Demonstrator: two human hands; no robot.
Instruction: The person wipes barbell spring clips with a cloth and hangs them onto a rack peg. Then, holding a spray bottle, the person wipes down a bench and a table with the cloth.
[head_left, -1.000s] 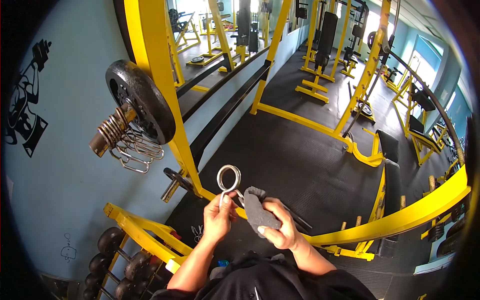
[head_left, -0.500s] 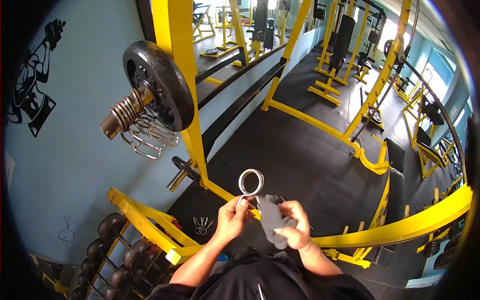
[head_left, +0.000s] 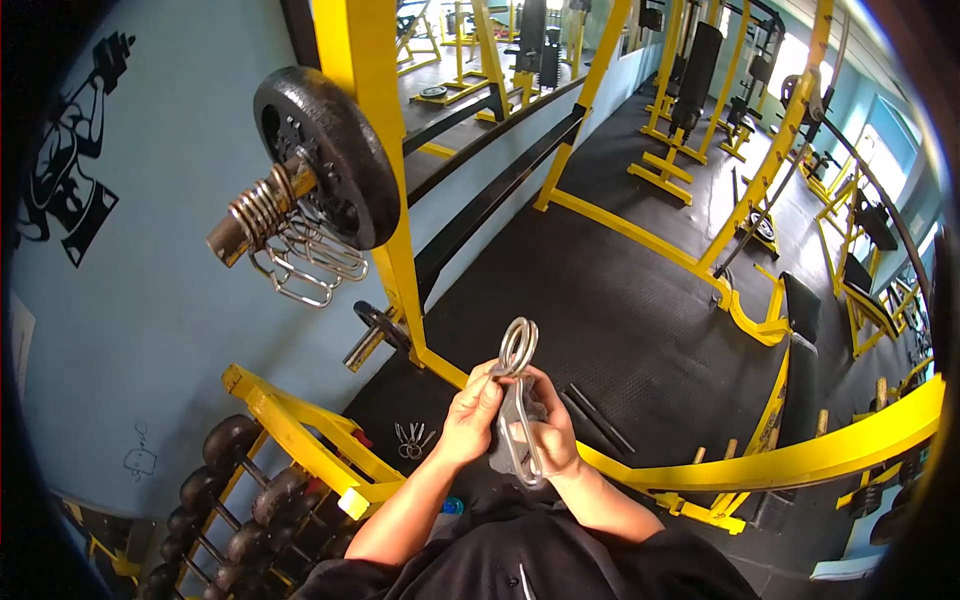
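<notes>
Left hand [head_left: 472, 415]: fingers pinched on one silver coiled-wire clip [head_left: 514, 366]
Right hand [head_left: 552, 438]: fingers curled around one grey cloth [head_left: 507, 452]
Black rods [head_left: 603, 420]: two, right of clip

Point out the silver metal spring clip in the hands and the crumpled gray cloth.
Silver metal spring clip [head_left: 520, 322], head view: top of its coil.
Crumpled gray cloth [head_left: 502, 451], head view: its lower left part.

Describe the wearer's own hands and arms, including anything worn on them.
Both the left hand and right hand are bare, with no gloves. No watch or bracelet shows at either wrist. The forearms are uncovered up to the loose black sleeves of a black top, which has a thin pale line at its front.
</notes>
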